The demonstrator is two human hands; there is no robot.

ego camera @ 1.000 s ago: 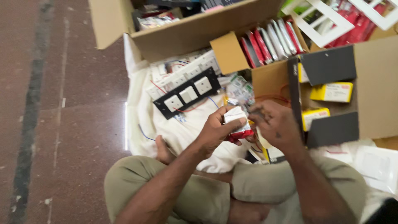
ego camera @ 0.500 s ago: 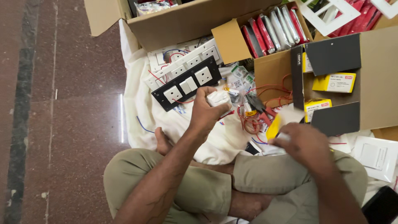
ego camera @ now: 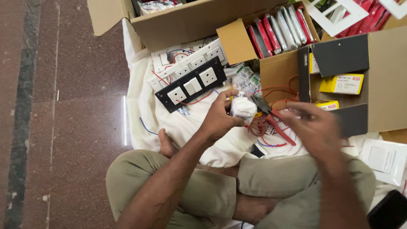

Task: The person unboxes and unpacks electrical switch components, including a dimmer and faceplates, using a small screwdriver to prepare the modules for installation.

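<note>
Left hand [ego camera: 220,118]: fingers curled, pinching small white switch module [ego camera: 242,107]. Right hand [ego camera: 316,127]: blurred, loosely spread, holding nothing visible; red-handled pliers [ego camera: 273,118] just beside, on white cloth [ego camera: 144,106].

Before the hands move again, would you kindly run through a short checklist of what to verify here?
1. Left hand has a firm hold on the small white part: ok, fingers wrap it.
2. Right hand is free: cannot tell, it is blurred by motion.
3. Red-handled pliers within reach: ok, lying on the cloth between the hands.
4. Black switch plate clear of the hands: ok, it lies flat beyond the left hand.
5. Loose red wires clear of the pliers: not ok, they tangle around them.
</note>
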